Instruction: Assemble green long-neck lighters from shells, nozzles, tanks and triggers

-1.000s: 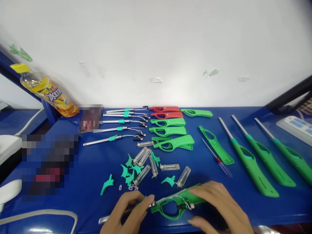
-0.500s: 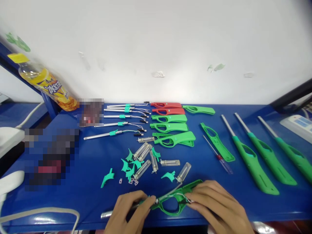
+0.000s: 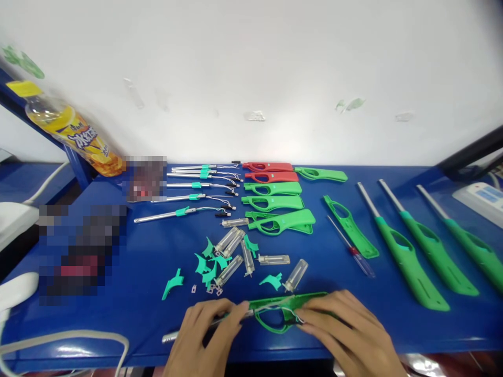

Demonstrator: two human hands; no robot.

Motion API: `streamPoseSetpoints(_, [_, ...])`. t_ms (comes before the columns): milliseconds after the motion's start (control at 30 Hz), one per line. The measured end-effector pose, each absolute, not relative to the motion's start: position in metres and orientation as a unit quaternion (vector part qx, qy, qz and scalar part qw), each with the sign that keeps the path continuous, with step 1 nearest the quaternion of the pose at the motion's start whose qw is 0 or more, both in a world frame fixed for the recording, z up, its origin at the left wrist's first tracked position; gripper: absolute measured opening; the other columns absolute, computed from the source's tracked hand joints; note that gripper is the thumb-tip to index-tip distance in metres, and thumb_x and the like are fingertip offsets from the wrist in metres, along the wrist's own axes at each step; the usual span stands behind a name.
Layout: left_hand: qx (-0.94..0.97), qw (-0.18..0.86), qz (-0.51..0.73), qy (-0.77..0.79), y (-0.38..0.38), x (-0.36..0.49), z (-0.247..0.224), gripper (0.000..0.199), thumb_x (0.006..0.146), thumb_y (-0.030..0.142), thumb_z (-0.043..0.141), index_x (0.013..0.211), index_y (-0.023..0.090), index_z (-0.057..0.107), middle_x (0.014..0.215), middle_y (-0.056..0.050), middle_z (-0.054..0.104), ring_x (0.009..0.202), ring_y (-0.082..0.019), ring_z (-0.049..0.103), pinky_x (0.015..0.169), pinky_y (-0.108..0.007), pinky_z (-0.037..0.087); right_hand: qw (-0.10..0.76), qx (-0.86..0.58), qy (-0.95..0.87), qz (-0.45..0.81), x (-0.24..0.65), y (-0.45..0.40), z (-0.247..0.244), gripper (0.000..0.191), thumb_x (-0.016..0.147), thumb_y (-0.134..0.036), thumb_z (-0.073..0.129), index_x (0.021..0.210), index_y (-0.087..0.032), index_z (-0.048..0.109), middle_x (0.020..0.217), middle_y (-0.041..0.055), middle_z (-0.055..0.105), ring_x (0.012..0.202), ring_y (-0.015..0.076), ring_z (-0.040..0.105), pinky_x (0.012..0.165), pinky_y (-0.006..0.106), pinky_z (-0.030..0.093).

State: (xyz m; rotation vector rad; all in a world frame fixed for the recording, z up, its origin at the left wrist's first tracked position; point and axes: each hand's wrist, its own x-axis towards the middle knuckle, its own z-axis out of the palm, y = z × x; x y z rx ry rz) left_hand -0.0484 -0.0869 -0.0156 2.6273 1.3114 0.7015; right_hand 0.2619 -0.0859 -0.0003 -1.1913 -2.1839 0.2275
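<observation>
Near the table's front edge, my left hand [image 3: 212, 332] is closed around a metal lighter tube [image 3: 170, 337], whose tip sticks out to the left. A green lighter handle half [image 3: 271, 329] lies open side up between my hands. Its trigger loop shows, and the tube's inner end rests over it. My right hand [image 3: 346, 335] pinches the black igniter [image 3: 291, 320] with its white wires at the handle; the fingertips partly hide it. Just beyond are clear fuel tanks [image 3: 296, 275] and teal triggers [image 3: 272, 281].
Several wired tubes [image 3: 168, 214] lie at the back left, beside red and green handle shells [image 3: 275, 203]. On the right are a screwdriver [image 3: 359, 259], a loose green shell [image 3: 353, 233] and assembled lighters [image 3: 412, 267]. A drink bottle [image 3: 74, 131] leans at left; a white cable [image 3: 66, 337] crosses the front left.
The green handle half has turned to lie more level between my hands, and its loop sits slightly higher. Both hands keep their hold, and the camera view has shifted a little.
</observation>
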Motion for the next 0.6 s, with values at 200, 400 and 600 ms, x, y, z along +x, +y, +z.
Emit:
streamPoseSetpoints(200, [0.859,0.105,0.245,0.437,-0.082,-0.048,-0.014,0.043,0.113,0.017,0.045,0.154,0.023,0.057,0.130,-0.011,0.063,0.120,-0.015,0.067,0.105,-0.023,0.059,0.314,-0.452,-0.833,0.052,0.260,-0.084,0.004,0.027,0.117,-0.030,0.050,0.111,-0.028,0.076,0.099,-0.0043,0.081,0.080,0.0098,0.075,0.086,0.028,0.051])
streamPoseSetpoints(400, [0.858,0.098,0.229,0.450,-0.078,-0.051,-0.013,0.037,0.114,0.022,0.047,0.147,0.028,0.061,0.128,-0.008,0.067,0.116,-0.015,0.071,0.099,-0.024,0.061,0.312,-0.443,-0.837,0.080,0.260,-0.082,0.005,0.026,0.117,-0.028,0.051,0.111,-0.025,0.076,0.101,-0.0016,0.080,0.080,0.0098,0.074,0.079,0.027,0.053])
streamPoseSetpoints(600, [0.864,0.118,0.242,0.425,-0.074,-0.054,-0.012,0.036,0.114,0.023,0.044,0.141,0.030,0.066,0.127,-0.008,0.069,0.116,-0.018,0.071,0.099,-0.029,0.062,0.323,-0.440,-0.831,0.106,0.262,-0.084,-0.001,0.020,0.114,-0.022,0.055,0.115,-0.025,0.075,0.103,-0.0003,0.080,0.081,0.0113,0.073,0.075,0.027,0.053])
